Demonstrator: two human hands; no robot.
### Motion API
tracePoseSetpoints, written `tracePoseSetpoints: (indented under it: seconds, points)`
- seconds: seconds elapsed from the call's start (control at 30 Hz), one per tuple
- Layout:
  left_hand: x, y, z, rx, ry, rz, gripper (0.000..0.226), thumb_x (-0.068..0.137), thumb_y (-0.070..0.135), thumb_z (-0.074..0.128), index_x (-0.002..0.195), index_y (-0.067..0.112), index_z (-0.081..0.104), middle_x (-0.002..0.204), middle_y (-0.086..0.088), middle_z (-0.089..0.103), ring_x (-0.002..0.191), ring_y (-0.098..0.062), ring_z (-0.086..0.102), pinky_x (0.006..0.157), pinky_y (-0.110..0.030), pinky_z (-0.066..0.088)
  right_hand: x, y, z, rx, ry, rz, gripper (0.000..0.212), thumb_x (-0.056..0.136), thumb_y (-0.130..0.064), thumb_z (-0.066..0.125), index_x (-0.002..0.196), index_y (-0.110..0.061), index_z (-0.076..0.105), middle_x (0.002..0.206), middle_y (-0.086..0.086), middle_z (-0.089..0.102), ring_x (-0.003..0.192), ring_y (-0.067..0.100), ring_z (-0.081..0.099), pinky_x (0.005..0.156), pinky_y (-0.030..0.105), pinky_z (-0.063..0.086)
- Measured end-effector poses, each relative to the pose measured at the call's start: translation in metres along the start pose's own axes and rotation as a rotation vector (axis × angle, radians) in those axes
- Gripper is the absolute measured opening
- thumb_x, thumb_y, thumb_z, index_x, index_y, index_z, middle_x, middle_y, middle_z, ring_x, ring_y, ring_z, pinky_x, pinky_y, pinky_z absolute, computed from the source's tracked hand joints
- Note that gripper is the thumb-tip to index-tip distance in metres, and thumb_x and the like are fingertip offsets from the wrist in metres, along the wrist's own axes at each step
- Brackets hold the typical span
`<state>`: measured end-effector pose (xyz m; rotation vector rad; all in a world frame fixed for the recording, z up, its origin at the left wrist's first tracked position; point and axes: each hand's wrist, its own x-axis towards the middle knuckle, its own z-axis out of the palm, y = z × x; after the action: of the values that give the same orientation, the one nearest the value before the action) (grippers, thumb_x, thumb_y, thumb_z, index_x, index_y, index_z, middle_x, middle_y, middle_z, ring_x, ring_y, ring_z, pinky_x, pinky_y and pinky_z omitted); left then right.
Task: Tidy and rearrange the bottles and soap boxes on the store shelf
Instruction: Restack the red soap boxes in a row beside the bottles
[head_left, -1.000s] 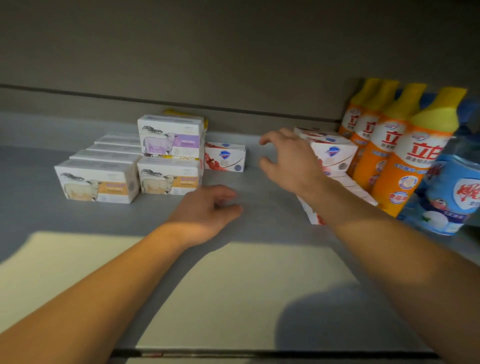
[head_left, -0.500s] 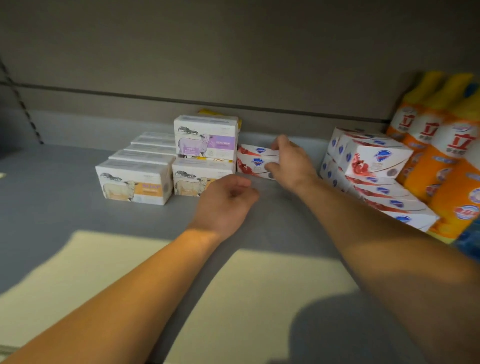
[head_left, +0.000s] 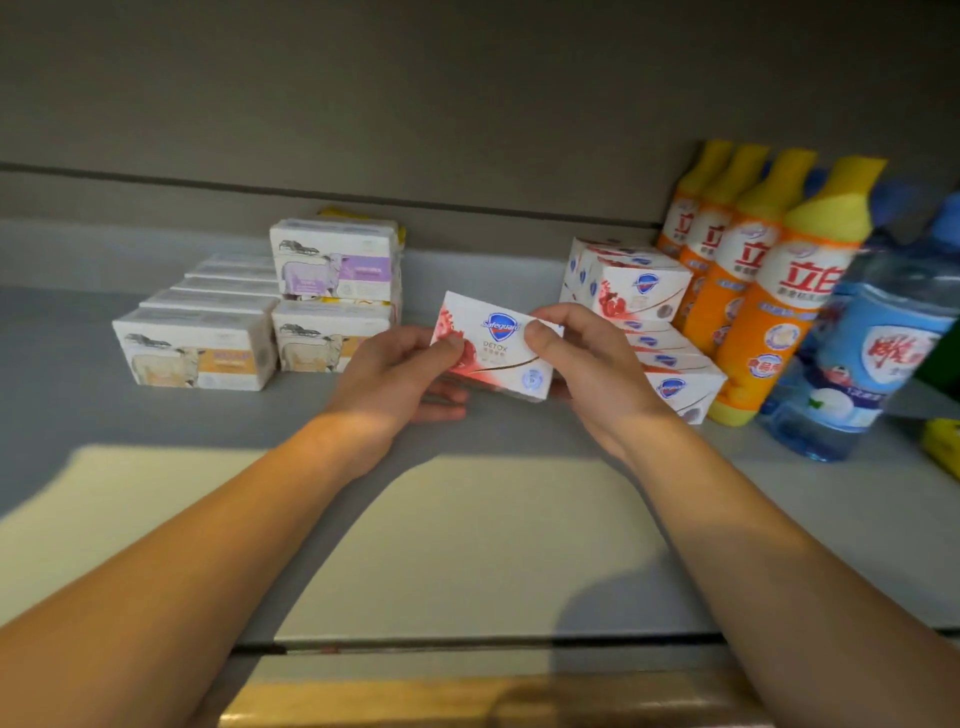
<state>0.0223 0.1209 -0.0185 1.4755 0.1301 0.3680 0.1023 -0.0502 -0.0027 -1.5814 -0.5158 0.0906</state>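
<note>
A white and red Safeguard soap box (head_left: 496, 348) is held above the grey shelf (head_left: 156, 426), tilted with its front face toward me. My left hand (head_left: 400, 374) grips its left end and my right hand (head_left: 587, 364) grips its right end. To the right lies a pile of matching Safeguard boxes (head_left: 639, 291). On the left stand white sheep-print soap boxes (head_left: 197, 348), with a purple-labelled one (head_left: 337, 265) stacked on top. Orange bottles with yellow caps (head_left: 779, 291) line the right side, and a blue bottle (head_left: 857, 353) stands in front of them.
The shelf's back wall (head_left: 467, 130) rises behind everything. A yellow object (head_left: 943, 447) pokes in at the right edge. The shelf's front lip (head_left: 493, 642) runs under my forearms, with a wooden surface (head_left: 415, 701) below it.
My right hand reached to the Safeguard box beside the sheep boxes, took it and pulled it forward. My left hand rose from the shelf and now holds its other end.
</note>
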Motion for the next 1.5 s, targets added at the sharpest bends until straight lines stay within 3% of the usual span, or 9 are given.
tracePoseSetpoints:
  seconds: [0.13, 0.4, 0.5, 0.6, 0.83, 0.97, 1.13, 1.33, 1.5]
  points:
    - [0.002, 0.0, -0.002, -0.051, 0.0, 0.002, 0.014, 0.09, 0.019, 0.063, 0.086, 0.007, 0.069, 0.076, -0.006, 0.073, 0.065, -0.019, 0.068, 0.065, -0.032, 0.06, 0.002, 0.007, -0.004, -0.017, -0.059, 0.051, 0.016, 0.094, -0.021, 0.063, 0.107, -0.013, 0.065, 0.106, 0.015, 0.072, 0.098, 0.03, 0.07, 0.082, 0.045, 0.058]
    - [0.004, 0.001, -0.005, -0.184, -0.07, -0.019, 0.015, 0.088, 0.014, 0.064, 0.093, 0.025, 0.072, 0.097, -0.001, 0.075, 0.086, -0.024, 0.072, 0.067, -0.035, 0.059, -0.001, 0.001, 0.006, 0.19, -0.012, 0.085, 0.01, 0.093, -0.016, 0.059, 0.094, -0.017, 0.069, 0.079, 0.006, 0.07, 0.068, 0.021, 0.067, 0.047, 0.027, 0.049]
    - [0.003, -0.001, -0.009, -0.202, -0.204, 0.009, 0.063, 0.072, 0.0, 0.073, 0.127, 0.024, 0.055, 0.116, -0.001, 0.068, 0.103, -0.025, 0.068, 0.073, -0.034, 0.057, 0.0, -0.001, 0.006, 0.259, -0.044, 0.184, 0.015, 0.094, -0.018, 0.057, 0.096, -0.018, 0.071, 0.072, 0.006, 0.068, 0.058, 0.017, 0.063, 0.042, 0.024, 0.046]
    - [0.002, 0.0, -0.011, -0.155, -0.192, 0.08, 0.074, 0.065, 0.003, 0.071, 0.133, 0.023, 0.05, 0.113, -0.004, 0.064, 0.097, -0.024, 0.068, 0.076, -0.033, 0.057, 0.0, -0.002, 0.005, 0.292, -0.074, 0.323, 0.016, 0.094, -0.023, 0.058, 0.098, -0.017, 0.072, 0.066, 0.005, 0.065, 0.047, 0.015, 0.058, 0.04, 0.021, 0.044]
    - [0.002, 0.003, -0.009, 0.08, 0.077, 0.104, 0.021, 0.074, 0.036, 0.074, 0.082, 0.018, 0.068, 0.083, -0.017, 0.061, 0.052, -0.02, 0.054, 0.06, -0.037, 0.058, 0.0, -0.003, 0.0, 0.426, -0.242, 0.186, 0.034, 0.096, -0.032, 0.057, 0.119, -0.008, 0.061, 0.094, 0.004, 0.066, 0.059, 0.017, 0.059, 0.053, 0.027, 0.052]
    - [0.002, 0.006, -0.012, 0.277, 0.169, 0.207, 0.031, 0.091, 0.039, 0.062, 0.07, 0.017, 0.066, 0.062, -0.004, 0.058, 0.04, -0.013, 0.048, 0.051, -0.038, 0.058, -0.004, 0.001, 0.003, -0.022, -0.091, -0.058, 0.02, 0.094, -0.017, 0.063, 0.114, -0.014, 0.065, 0.092, 0.002, 0.071, 0.047, 0.015, 0.048, 0.041, 0.027, 0.039]
    - [-0.002, 0.006, -0.01, 0.307, 0.13, 0.134, 0.052, 0.093, 0.053, 0.048, 0.052, 0.023, 0.057, 0.045, -0.002, 0.048, 0.04, -0.022, 0.047, 0.041, -0.021, 0.045, -0.002, 0.0, 0.003, 0.006, 0.013, -0.013, 0.028, 0.095, -0.033, 0.06, 0.088, -0.008, 0.068, 0.051, 0.0, 0.053, 0.04, 0.012, 0.046, 0.039, 0.023, 0.036]
    - [-0.001, 0.004, -0.009, 0.264, 0.091, 0.087, 0.058, 0.096, 0.052, 0.046, 0.05, 0.016, 0.052, 0.042, -0.009, 0.049, 0.037, -0.022, 0.04, 0.038, -0.02, 0.042, 0.0, 0.002, 0.002, -0.013, 0.028, 0.121, 0.05, 0.092, -0.05, 0.059, 0.089, -0.001, 0.07, 0.067, 0.009, 0.065, 0.043, 0.012, 0.048, 0.038, 0.023, 0.036]
    - [0.002, 0.001, -0.013, 0.318, 0.07, 0.117, 0.05, 0.095, 0.05, 0.049, 0.053, 0.024, 0.057, 0.043, -0.002, 0.041, 0.036, -0.013, 0.04, 0.046, -0.03, 0.051, -0.002, 0.002, 0.0, -0.097, 0.031, 0.077, 0.034, 0.095, -0.039, 0.058, 0.087, -0.01, 0.072, 0.062, 0.004, 0.062, 0.043, 0.012, 0.051, 0.04, 0.023, 0.04]
